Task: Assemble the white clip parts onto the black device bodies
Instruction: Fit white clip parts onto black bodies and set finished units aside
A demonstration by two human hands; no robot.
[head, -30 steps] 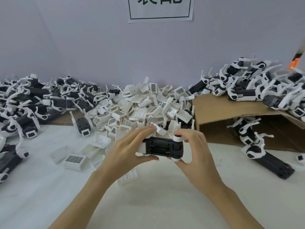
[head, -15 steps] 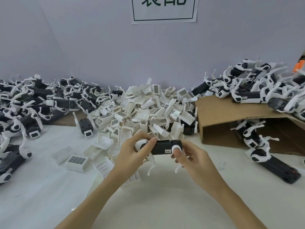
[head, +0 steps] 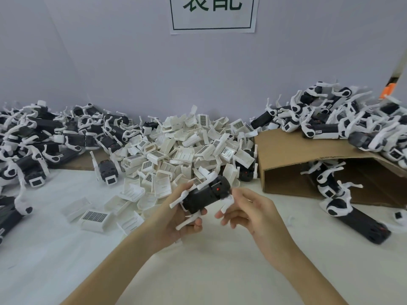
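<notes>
Right now my left hand (head: 176,219) grips a black device body (head: 203,198), fingers curled around its lower end, holding it tilted above the counter (head: 209,271) with its far end angled up toward the cardboard box (head: 308,170). White clip arms (head: 188,220) stick out from the body's sides, and a small red dot shows near its upper end. My right hand (head: 251,210) sits just beside the body on the box side, fingers loosely spread and relaxed; its fingertips come close to the white arm at the body's upper end, though I cannot tell if they touch it.

Beyond the held body, left of the box, lies the heap of loose white clip parts (head: 187,148), spilling forward onto the counter. Further left of that heap is a pile of black bodies (head: 50,137) with white arms. On top of the box rests another pile of such units (head: 343,122), and more lie in its open mouth and on the counter in front of it. A paper sign (head: 212,14) hangs on the wall above the heap.
</notes>
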